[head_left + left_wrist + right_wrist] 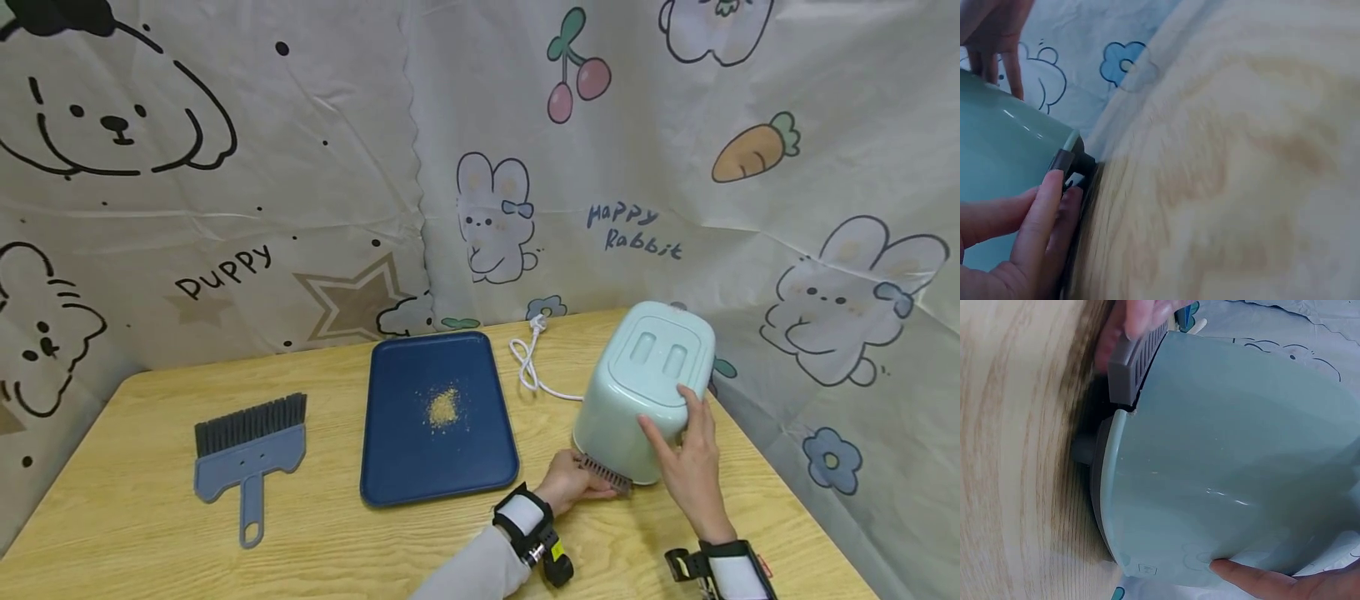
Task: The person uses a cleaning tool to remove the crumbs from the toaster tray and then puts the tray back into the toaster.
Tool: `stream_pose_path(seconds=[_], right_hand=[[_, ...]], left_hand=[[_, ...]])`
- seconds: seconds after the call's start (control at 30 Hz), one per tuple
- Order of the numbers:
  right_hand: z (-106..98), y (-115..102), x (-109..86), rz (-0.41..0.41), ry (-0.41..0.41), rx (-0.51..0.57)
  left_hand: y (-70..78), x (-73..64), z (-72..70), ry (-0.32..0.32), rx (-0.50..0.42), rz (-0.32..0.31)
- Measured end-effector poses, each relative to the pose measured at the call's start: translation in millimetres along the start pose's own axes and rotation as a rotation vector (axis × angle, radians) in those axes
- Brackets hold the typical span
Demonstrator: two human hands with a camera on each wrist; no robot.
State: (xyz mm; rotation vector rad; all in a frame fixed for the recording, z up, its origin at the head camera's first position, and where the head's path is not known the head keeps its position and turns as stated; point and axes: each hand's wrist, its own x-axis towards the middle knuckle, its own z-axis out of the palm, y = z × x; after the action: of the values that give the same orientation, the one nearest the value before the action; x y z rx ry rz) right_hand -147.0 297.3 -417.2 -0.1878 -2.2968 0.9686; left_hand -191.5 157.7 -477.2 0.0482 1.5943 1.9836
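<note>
A mint-green toaster [637, 383] with a lid over its top stands at the right of the table. At its lower front, my left hand [573, 482] pinches a grey-brown slotted crumb tray [606, 475] between thumb and fingers. The right wrist view shows this crumb tray [1129, 365] at an opening in the toaster's lower wall, partly out of line with it. My right hand [692, 467] rests on the toaster's right side with spread, fairly straight fingers, the thumb [1247, 578] against the wall.
A dark blue tray [420, 475] with a small heap of crumbs [443, 408] lies left of the toaster. A blue-grey brush [251, 458] lies farther left. Behind the toaster's left side runs its white cord with a plug [537, 325]. A printed curtain [360, 167] hangs along the table's back and right edges.
</note>
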Motion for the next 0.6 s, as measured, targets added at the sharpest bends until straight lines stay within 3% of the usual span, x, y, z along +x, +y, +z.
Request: stream_pose_path(seconds=[0.07,0.17,0.27,0.6], right_hand=[[-0.1,-0.1,-0.2,0.005,-0.002,0.001],[-0.2,0.3,0.0,0.012,-0.010,0.006],[-0.2,1.1,-0.5,0.014,-0.013,0.010],[-1.4,-0.2,-1.0,0.013,-0.022,0.018]], left_hand=[[1.2,-1.4,-0.3,0.051,0.169,0.089],[3.8,-1.8,0.8,0.177,0.486,0.211],[5.2,-1.4,2.7,0.270,0.691,0.267],[16.0,-1.3,1.8,0.187,0.881,0.368]])
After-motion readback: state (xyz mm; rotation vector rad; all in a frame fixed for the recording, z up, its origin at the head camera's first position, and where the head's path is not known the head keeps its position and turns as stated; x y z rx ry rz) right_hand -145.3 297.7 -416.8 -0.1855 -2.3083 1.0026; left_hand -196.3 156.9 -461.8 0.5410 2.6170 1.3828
